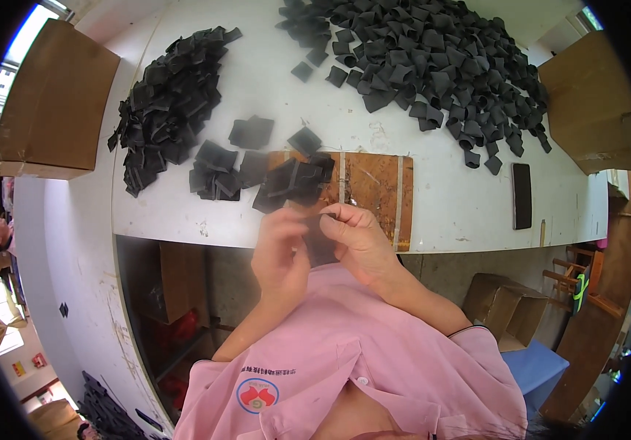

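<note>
At the table's near edge, my right hand (359,238) pinches a small black fabric piece (321,246) between thumb and fingers. My left hand (280,253) is beside the piece, its fingers curled and smeared by motion, so its grip on it cannot be made out. Just beyond my hands, flat black pieces (293,182) lie in a loose stack over the left part of a brown wooden board (376,192). More flat pieces (216,170) lie to the left of the board.
A long heap of flat black pieces (172,103) covers the table's left side. A bigger heap of curled, tube-like black pieces (440,66) spreads at the far right. Cardboard boxes stand left (55,103) and right (594,99). A dark phone-like slab (522,196) lies at right.
</note>
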The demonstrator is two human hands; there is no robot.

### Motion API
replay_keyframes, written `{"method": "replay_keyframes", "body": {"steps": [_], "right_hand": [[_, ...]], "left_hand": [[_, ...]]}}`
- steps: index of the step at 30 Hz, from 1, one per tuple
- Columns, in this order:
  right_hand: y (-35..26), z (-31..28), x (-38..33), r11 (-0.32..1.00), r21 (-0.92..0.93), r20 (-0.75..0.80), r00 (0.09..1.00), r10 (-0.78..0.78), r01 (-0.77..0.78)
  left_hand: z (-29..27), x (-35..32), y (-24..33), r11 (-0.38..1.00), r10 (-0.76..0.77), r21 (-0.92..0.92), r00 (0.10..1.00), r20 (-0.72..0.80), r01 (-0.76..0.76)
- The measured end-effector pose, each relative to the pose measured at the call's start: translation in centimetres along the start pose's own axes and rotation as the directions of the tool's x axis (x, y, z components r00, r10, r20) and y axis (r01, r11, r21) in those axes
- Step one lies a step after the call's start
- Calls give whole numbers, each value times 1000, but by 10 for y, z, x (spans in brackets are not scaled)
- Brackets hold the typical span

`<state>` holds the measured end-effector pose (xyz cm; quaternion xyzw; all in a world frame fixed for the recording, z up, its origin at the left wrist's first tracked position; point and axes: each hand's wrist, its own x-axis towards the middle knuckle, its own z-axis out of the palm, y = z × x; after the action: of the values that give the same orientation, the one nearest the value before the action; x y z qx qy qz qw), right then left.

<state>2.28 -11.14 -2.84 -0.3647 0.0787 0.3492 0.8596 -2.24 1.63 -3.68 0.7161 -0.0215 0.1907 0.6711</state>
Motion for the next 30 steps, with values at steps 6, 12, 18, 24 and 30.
{"method": "replay_keyframes", "body": {"steps": [6, 12, 18, 24, 30], "right_hand": [[-15, -10, -4, 999, -51, -17, 1000, -8, 7], [-21, -15, -6, 999, 7, 20, 999, 43, -44], [-13, -10, -4, -87, -944, 255, 538, -804, 318], [-9, 2, -13, 72, -877, 290, 642, -710, 475], [-5, -2, 0, -291, -878, 455, 475, -753, 380]], "left_hand": [[-6, 26, 19, 462, -571, -604, 739, 357, 649], [-5, 24, 12, 517, -624, -492, 702, 343, 700], [1, 17, 12, 829, -537, -124, 838, 94, 545], [17, 16, 14, 960, -216, 194, 976, 41, 204], [29, 23, 21, 970, -184, 135, 973, -141, 203]]}}
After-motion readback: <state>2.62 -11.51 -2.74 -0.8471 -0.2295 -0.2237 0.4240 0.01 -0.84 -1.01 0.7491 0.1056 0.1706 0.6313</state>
